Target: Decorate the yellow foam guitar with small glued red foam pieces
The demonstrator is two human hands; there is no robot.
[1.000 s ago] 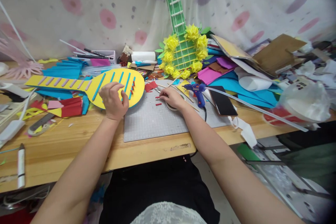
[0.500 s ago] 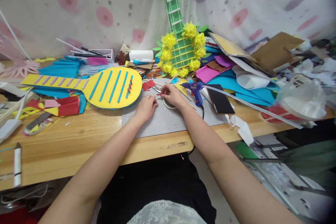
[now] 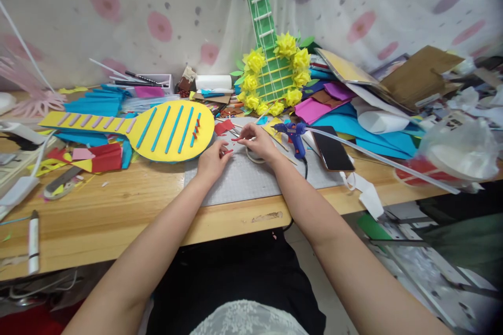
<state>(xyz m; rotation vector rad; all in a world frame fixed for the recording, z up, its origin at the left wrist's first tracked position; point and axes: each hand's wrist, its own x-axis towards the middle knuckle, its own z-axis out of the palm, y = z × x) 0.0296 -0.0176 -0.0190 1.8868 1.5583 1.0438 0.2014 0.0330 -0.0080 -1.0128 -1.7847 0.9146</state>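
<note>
My left hand (image 3: 212, 161) hovers over the grey cutting mat (image 3: 239, 188), thumb and fingers pinched on a small red strip (image 3: 227, 152). Close by on the right, my right hand (image 3: 257, 142) pinches another small red piece (image 3: 236, 140) between thumb and fingertips. A pale tape roll (image 3: 253, 157) lies partly hidden under my right wrist. Beyond the hands is a red paper scrap (image 3: 223, 127). To the left lies a yellow paper guitar (image 3: 160, 138) with blue strips and several small red pieces on its body.
Right of my hands stand a blue glue gun (image 3: 295, 140) with a long clear glue stick and a black phone (image 3: 334, 149). A green guitar with yellow flowers (image 3: 271, 76) leans at the back. Coloured paper (image 3: 377, 138) and scraps (image 3: 104, 158) crowd both sides.
My hands have drawn slightly apart, and a red strip now shows at my left fingertips. My right hand still pinches a red piece. The view has shifted slightly.
</note>
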